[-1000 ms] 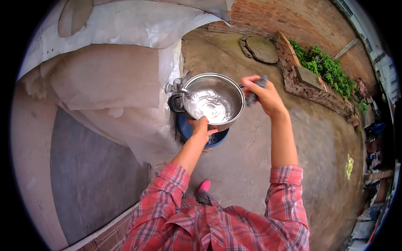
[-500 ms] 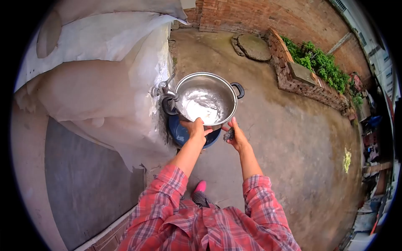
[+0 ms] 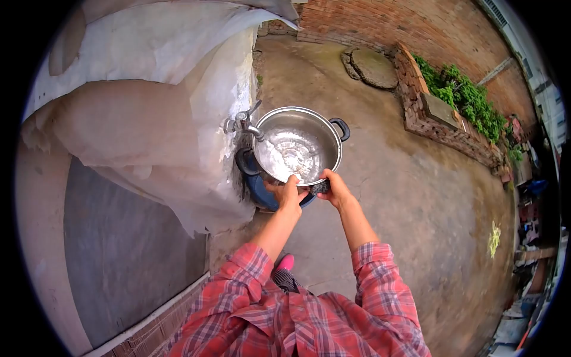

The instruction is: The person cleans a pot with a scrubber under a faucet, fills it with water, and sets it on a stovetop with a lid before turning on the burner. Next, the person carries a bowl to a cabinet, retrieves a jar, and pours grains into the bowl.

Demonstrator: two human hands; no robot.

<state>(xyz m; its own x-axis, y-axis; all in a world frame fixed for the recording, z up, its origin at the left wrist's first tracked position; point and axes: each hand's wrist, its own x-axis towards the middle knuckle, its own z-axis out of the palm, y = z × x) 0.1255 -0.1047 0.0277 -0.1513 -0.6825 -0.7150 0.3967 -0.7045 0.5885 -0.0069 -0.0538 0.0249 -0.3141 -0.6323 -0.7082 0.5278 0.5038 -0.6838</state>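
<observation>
A shiny metal pot [image 3: 326,146] with two black side handles is held beneath a wall tap [image 3: 244,122], and water pools and ripples inside it. My left hand [image 3: 288,193] grips the pot's near rim, thumb over the edge and fingers underneath. Just to its right, my right hand [image 3: 338,191] is closed around a dark grey steel wool scrubber [image 3: 320,187], which sits at the outside of the near wall, with the thumb at the rim. Below the pot stands a blue basin [image 3: 260,193], mostly hidden by the pot and my left hand.
A wall covered with loose pale sheeting [image 3: 143,125] runs along the left. Wet concrete floor [image 3: 404,208] spreads to the right. Farther off are a round slab [image 3: 373,67], a low brick planter [image 3: 443,122] with green plants and a brick wall [image 3: 380,24].
My right hand has brought the scrubber in against the pot's near side. My left hand stays at the near rim. The whole view has shifted slightly.
</observation>
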